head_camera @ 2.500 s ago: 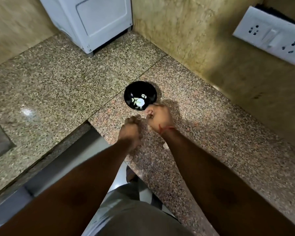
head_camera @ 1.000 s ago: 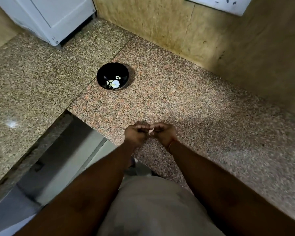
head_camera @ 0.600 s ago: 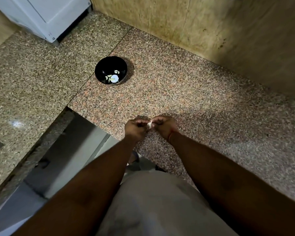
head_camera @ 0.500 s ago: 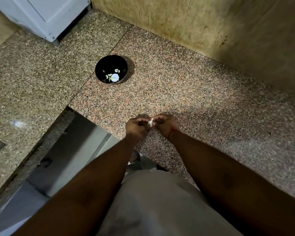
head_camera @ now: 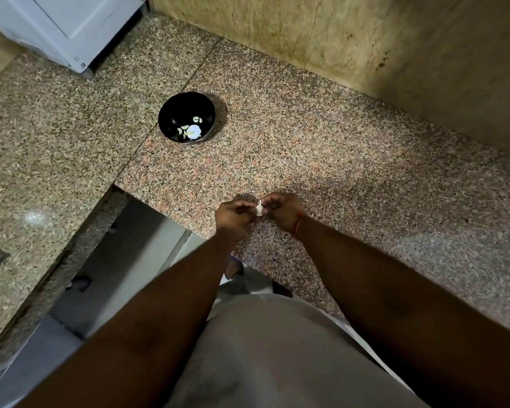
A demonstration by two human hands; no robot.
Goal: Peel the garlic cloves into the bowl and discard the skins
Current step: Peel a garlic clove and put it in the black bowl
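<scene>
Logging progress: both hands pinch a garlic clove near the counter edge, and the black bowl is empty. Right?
Not quite. In the head view the black bowl already holds pale garlic pieces. Left hand and right hand do pinch the clove.

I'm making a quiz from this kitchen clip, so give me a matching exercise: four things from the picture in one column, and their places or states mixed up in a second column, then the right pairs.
Things
1. bowl
2. garlic clove
3. white appliance
4. left hand

Places or states
A. pinched between both hands
B. at the far left corner of the counter
C. black, with pale pieces inside
D. fingers curled, facing the right hand

Pairs: 1-C, 2-A, 3-B, 4-D
</scene>
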